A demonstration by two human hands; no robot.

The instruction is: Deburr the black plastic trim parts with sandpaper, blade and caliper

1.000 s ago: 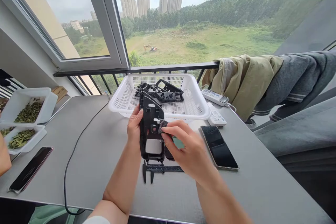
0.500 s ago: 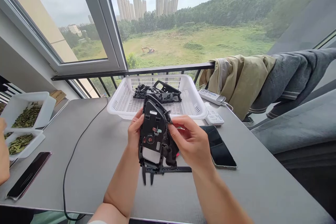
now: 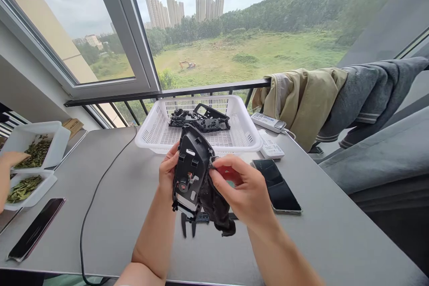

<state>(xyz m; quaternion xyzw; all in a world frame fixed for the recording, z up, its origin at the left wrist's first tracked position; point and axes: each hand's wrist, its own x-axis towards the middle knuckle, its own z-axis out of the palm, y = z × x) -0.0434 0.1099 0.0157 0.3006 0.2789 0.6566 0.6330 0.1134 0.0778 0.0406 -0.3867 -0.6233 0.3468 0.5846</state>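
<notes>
My left hand (image 3: 168, 169) grips a black plastic housing (image 3: 191, 165) by its left edge, tilted above the table. The housing has slots, clips and a round boss on the side facing me. At its right edge, my right hand (image 3: 241, 185) pinches a dark cloth (image 3: 216, 205) between thumb and fingers, close against the rim. Most of the cloth hangs down below that hand. Partly hidden behind the cloth and housing, a black caliper (image 3: 202, 219) lies on the table.
Behind my hands stands a white basket (image 3: 250, 136) with black plastic parts (image 3: 201, 118). A phone (image 3: 279, 185) lies right, another phone (image 3: 36, 229) left, near a black cable (image 3: 97, 192). Another person's hand (image 3: 11, 161) reaches into a tub of dried leaves (image 3: 38, 152).
The housing has tilted and shifted slightly left. The cloth now hangs lower, with more of it showing. At the left, the other person's hand has moved into the leaf tub.
</notes>
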